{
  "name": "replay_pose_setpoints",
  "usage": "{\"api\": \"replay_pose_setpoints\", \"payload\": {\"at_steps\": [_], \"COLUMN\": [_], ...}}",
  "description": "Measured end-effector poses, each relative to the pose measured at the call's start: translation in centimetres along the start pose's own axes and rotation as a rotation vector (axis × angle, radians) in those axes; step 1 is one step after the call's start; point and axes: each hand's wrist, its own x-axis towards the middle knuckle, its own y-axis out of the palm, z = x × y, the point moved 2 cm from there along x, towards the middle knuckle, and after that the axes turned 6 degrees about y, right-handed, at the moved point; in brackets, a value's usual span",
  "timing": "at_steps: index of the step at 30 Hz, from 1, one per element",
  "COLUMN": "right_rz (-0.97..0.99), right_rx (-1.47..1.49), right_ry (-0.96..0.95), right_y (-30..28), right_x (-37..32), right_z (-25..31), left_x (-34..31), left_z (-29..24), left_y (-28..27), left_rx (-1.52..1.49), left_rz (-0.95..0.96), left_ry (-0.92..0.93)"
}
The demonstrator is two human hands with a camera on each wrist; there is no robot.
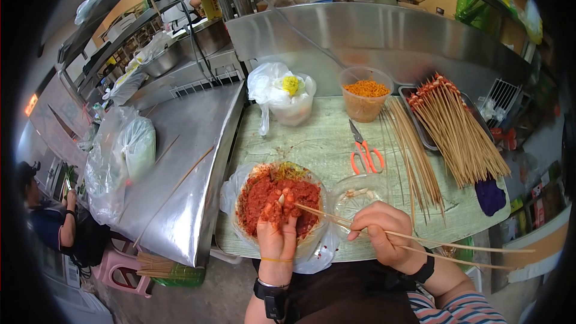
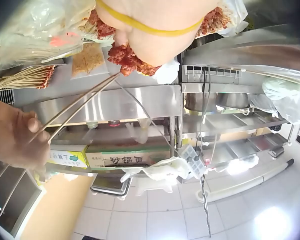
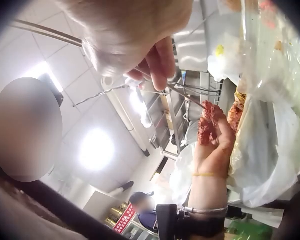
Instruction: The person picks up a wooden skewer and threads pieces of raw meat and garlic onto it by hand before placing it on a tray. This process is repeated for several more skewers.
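My left hand (image 1: 277, 245), its fingertips smeared red, pinches a red-coated piece of food (image 2: 132, 62) over a bag-lined bowl (image 1: 324, 210). Chunky red mixture (image 1: 251, 204) fills much of this bowl. Across from it, my right hand (image 1: 389, 239) grips two thin bamboo skewers (image 1: 474, 246) between thumb and fingers. Their tips meet the food at the left fingertips, and their other ends stick out to the right. In the right wrist view the left hand (image 3: 214, 155) appears beyond the skewers, with red coating on its fingers.
Beside the bowl stands a clear container (image 1: 384, 189) with pale bits. Orange-handled scissors (image 1: 366, 159), loose skewers (image 1: 414, 156) and a tray of loaded skewers (image 1: 459, 126) lie rightward. A tub of orange shreds (image 1: 366, 105) and a white-bagged tub (image 1: 291, 114) stand behind. A person (image 1: 51, 222) is at left.
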Motion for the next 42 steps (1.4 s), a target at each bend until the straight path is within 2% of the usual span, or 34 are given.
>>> {"api": "replay_pose_setpoints", "payload": {"at_steps": [7, 19, 21, 31, 37, 39, 42], "right_rz": [-0.03, 0.01, 0.03, 0.013, -0.023, 0.022, 0.017], "right_rx": [0.076, -0.075, -0.081, -0.102, -0.095, -0.054, -0.065], "right_ry": [0.013, -0.109, -0.198, -0.227, -0.161, -0.252, -0.255], "right_y": [1.2, 2.5, 2.7, 2.8, 2.9, 2.9, 3.1], "right_x": [-0.3, -1.4, -1.4, -0.9, -1.2, -1.1, -0.9], "right_z": [-0.9, -1.5, -1.6, -1.2, -1.8, -2.1, -2.3], "left_x": [0.1, 0.2, 0.1, -0.1, -0.5, -0.5, -0.3], "left_z": [0.1, 0.4, 0.3, 0.4, 0.4, 0.3, 0.5], "left_y": [-0.5, -1.3, -0.8, -0.4, 0.0, 0.2, -0.4], "left_rx": [-0.016, 0.036, -0.023, 0.068, 0.172, 0.113, 0.165], "left_rz": [0.02, 0.005, -0.049, -0.106, -0.065, -0.096, -0.071], "left_ry": [0.008, 0.033, 0.048, 0.143, 0.175, 0.185, 0.162]}}
